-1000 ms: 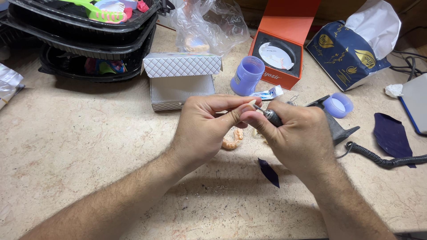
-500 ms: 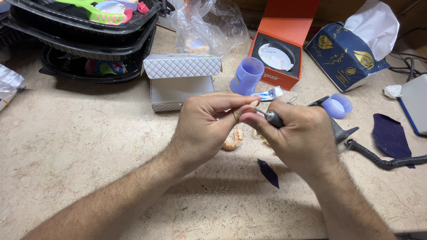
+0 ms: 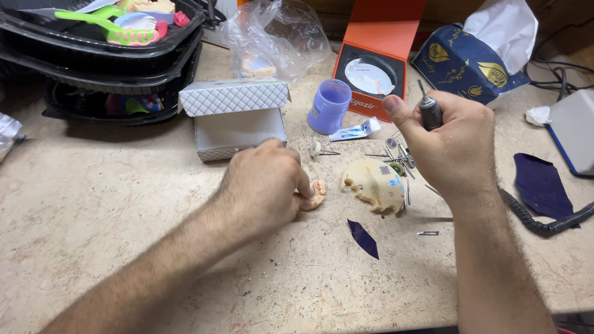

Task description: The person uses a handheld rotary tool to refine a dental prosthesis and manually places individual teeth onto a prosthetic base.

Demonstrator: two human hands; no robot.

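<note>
The left hand (image 3: 263,185) lies knuckles up on the bench (image 3: 93,204), fingers curled together, their tips pressing on a small pink cast (image 3: 315,193) at its 3 o'clock. The right hand (image 3: 455,145) is raised at 2 o'clock of the cast, fingers clamped round a dark handpiece (image 3: 429,112), thumb laid along it; one black coiled cord (image 3: 544,222) runs off toward the right edge.

Between the hands sits one cream model (image 3: 374,184), just beside the cast but apart from it. A scatter of thin metal burs (image 3: 399,154) lies at the model's 1 o'clock, and a single one (image 3: 428,233) at its 4 o'clock. One dark blue scrap (image 3: 363,238) lies at 6 o'clock of the model; a larger one (image 3: 541,185) lies near the right edge.

At 12 o'clock of the left hand stands one white quilted box (image 3: 235,117), lid open. One lilac cup (image 3: 330,106) and one small tube (image 3: 354,131) are at 1 o'clock, with one orange box (image 3: 378,59) behind them. Two black trays (image 3: 99,62) are stacked at 10 o'clock.

Open bench spreads from 7 to 9 o'clock of the left hand, reaching the near edge.
</note>
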